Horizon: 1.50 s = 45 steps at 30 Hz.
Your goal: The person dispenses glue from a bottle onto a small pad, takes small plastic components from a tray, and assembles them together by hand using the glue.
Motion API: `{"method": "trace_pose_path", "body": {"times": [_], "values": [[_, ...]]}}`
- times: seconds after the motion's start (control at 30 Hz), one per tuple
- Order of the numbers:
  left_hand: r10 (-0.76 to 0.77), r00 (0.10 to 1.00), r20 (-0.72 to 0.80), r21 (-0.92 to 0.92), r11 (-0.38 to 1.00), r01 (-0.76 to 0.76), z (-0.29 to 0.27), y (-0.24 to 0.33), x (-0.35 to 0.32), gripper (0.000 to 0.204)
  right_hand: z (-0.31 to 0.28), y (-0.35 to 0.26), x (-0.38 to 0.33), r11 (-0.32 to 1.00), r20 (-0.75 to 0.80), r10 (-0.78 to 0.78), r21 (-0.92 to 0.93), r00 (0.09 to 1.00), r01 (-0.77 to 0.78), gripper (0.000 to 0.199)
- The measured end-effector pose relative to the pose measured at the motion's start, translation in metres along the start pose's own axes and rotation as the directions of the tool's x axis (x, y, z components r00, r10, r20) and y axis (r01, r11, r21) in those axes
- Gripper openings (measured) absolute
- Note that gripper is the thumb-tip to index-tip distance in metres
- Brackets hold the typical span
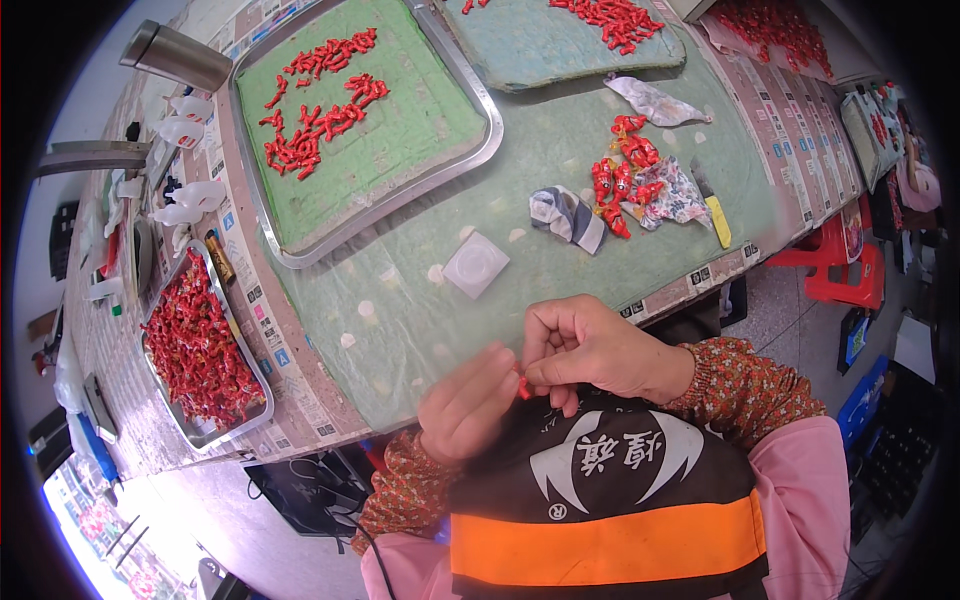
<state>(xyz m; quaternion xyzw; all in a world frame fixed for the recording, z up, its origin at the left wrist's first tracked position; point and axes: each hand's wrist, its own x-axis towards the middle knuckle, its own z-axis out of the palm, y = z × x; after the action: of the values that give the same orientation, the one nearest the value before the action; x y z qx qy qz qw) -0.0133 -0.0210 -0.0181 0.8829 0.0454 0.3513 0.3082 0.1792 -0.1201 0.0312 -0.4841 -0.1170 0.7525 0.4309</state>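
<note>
Close above my lap, at the table's near edge, my two hands meet around a small red figurine (523, 384), mostly hidden by fingers. My right hand (605, 350) pinches it between thumb and fingertips. The fingers of my left hand (468, 400) are pressed together and close on its other side; they look slightly blurred. Ahead on the green cloth (400, 300) lies a small whitish square (475, 265) with a round mark. To the right, several larger red figurines (620, 180) sit in a pile beside a patterned rag (680, 195) and a folded striped cloth (567, 218).
A metal tray (490, 115) lined in green holds rows of red pieces. Another metal tray (262, 400), heaped with red figurines, stands left. White squeeze bottles (190, 200) and a steel flask (175, 55) are beyond. A yellow-handled tool (718, 222) lies right; a red stool (845, 265) stands below.
</note>
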Motion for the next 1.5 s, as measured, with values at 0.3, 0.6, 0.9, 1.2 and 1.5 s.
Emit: {"method": "trace_pose_path", "body": {"times": [0.3, 0.6, 0.9, 1.2, 1.5], "values": [[0.021, 0.999, 0.025, 0.015, 1.0, -0.021, 0.004, -0.005, 0.002, 0.021, -0.005, -0.002, 0.004, 1.0, -0.024, 0.009, -0.004, 1.0, -0.009, 0.012], [0.168, 0.953, -0.252, 0.2, 0.973, -0.118, 0.023, -0.005, -0.011, 0.015, -0.002, 0.019, 0.012, 0.985, 0.021, -0.171, -0.026, 0.985, 0.171, 0.012], [-0.513, 0.588, 0.625, -0.395, 0.441, 0.806, 0.037, -0.08, -0.044, 0.035, 0.003, 0.008, 0.007, 0.998, -0.074, -0.028, -0.055, 0.997, 0.024, 0.008], [-0.529, 0.568, 0.63, -0.27, 0.536, 0.8, 0.044, -0.08, -0.026, 0.039, 0.007, 0.0, -0.002, 0.976, -0.098, -0.167, -0.157, 0.981, 0.15, 0.009], [-0.596, 0.486, 0.639, -0.103, 0.561, 0.822, 0.031, -0.058, -0.033, 0.043, 0.007, 0.001, -0.004, 0.945, -0.081, -0.235, -0.253, 0.969, 0.208, 0.011]]}}
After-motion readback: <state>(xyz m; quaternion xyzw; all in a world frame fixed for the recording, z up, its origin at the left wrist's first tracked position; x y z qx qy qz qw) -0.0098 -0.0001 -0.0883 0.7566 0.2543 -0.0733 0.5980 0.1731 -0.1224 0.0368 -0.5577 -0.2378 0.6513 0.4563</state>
